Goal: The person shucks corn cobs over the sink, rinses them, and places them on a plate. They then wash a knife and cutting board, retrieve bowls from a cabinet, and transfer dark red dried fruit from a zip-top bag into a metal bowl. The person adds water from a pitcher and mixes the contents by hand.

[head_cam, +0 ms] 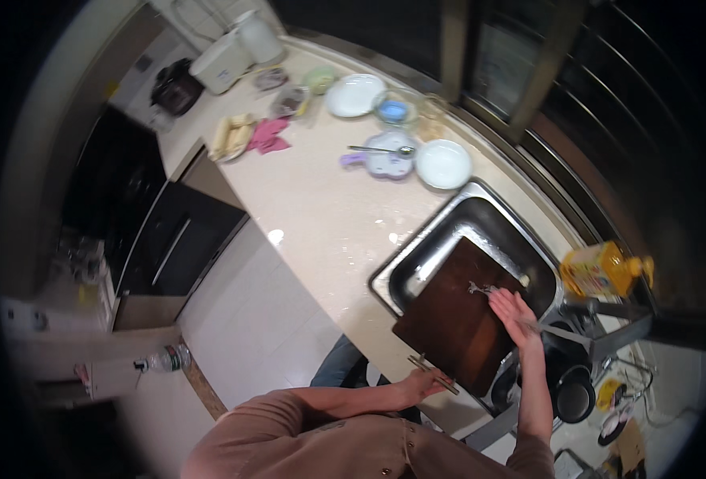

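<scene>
A dark brown cutting board [449,323] leans into the stainless steel sink [410,257], its near end over the counter edge. My left hand [420,388] grips the board's near edge at a metal bar-like handle [434,374]. Over the board's wet surface, my right hand [513,314] is stretched out flat and holds nothing. A grey faucet [619,332] reaches in from the right, and water runs by my right hand. Splashes of water [480,288] show at its fingertips. Whether those fingers touch the board I cannot tell.
A yellow pump bottle [598,269] stands at the sink's far right corner. Black pans [573,395] crowd the right side. Left of the sink are a white bowl [444,164], a purple-handled dish [389,155] with a spoon, a white plate [355,96] and a pink cloth [269,136].
</scene>
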`<act>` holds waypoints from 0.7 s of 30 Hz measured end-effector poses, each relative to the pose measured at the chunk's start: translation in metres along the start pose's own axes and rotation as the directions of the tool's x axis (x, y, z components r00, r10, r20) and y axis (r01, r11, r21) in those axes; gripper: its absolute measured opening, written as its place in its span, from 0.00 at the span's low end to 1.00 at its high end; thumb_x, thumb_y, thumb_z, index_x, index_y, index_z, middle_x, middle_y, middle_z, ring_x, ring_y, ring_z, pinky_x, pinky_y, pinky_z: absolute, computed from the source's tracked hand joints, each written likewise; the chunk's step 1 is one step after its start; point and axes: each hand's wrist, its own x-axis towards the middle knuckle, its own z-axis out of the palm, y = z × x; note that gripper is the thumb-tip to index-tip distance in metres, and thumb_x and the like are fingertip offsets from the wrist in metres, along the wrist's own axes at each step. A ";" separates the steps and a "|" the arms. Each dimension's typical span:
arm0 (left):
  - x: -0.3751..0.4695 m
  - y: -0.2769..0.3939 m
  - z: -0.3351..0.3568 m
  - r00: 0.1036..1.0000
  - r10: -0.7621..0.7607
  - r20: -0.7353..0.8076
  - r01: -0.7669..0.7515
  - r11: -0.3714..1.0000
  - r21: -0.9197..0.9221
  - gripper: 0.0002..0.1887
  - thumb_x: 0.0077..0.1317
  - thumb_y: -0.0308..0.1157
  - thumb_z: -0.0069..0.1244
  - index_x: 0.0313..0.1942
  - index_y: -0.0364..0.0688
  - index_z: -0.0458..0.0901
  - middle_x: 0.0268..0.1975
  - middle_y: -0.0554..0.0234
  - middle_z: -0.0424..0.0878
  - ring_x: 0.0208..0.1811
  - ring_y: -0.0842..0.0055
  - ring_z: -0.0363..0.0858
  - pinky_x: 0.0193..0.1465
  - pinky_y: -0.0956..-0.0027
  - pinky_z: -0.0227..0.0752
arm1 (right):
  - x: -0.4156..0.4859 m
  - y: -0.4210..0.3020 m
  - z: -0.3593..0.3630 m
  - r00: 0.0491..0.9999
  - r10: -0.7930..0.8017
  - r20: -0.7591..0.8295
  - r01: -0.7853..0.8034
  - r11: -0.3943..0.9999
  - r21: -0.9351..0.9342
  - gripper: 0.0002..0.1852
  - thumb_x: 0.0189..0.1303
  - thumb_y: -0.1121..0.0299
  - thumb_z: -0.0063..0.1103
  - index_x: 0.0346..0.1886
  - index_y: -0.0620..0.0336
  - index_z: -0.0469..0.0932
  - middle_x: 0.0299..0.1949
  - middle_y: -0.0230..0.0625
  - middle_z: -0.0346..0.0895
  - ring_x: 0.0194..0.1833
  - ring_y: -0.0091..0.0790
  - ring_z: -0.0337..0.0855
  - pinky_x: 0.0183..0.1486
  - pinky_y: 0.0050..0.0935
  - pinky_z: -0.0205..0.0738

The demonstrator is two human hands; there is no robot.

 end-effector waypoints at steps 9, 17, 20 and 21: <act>0.005 0.001 -0.036 0.884 0.081 0.461 -0.233 0.931 0.282 0.10 0.73 0.32 0.48 0.46 0.33 0.78 0.51 0.55 0.81 0.56 0.71 0.80 0.61 0.72 0.74 | -0.012 0.047 0.013 0.801 -0.526 -0.286 -0.108 0.343 -0.933 0.25 0.72 0.55 0.52 0.61 0.65 0.75 0.59 0.41 0.78 0.62 0.35 0.75 0.65 0.35 0.63; -0.060 0.236 -0.161 0.346 0.770 0.536 -0.932 0.219 0.288 0.15 0.73 0.36 0.49 0.48 0.34 0.83 0.51 0.54 0.84 0.53 0.68 0.81 0.59 0.64 0.73 | -0.043 0.158 0.046 0.794 -0.546 -0.269 -0.492 -0.316 -0.811 0.28 0.75 0.54 0.42 0.73 0.57 0.61 0.75 0.48 0.52 0.76 0.49 0.48 0.76 0.52 0.39; -0.080 0.391 -0.247 -0.065 0.958 0.278 -0.577 -0.263 0.773 0.21 0.78 0.40 0.36 0.58 0.34 0.76 0.57 0.49 0.80 0.59 0.65 0.77 0.65 0.65 0.67 | -0.047 0.168 0.058 0.753 -0.597 -0.278 -0.535 -0.309 -0.786 0.27 0.75 0.54 0.42 0.72 0.58 0.62 0.75 0.49 0.54 0.75 0.50 0.52 0.75 0.50 0.43; -0.085 0.436 -0.270 -0.035 0.965 0.259 -0.452 -0.246 0.857 0.21 0.78 0.38 0.34 0.61 0.34 0.73 0.63 0.46 0.74 0.67 0.61 0.69 0.71 0.61 0.59 | -0.047 0.170 0.060 0.756 -0.594 -0.275 -0.528 -0.305 -0.792 0.27 0.76 0.54 0.42 0.72 0.58 0.63 0.74 0.49 0.55 0.75 0.50 0.52 0.75 0.50 0.44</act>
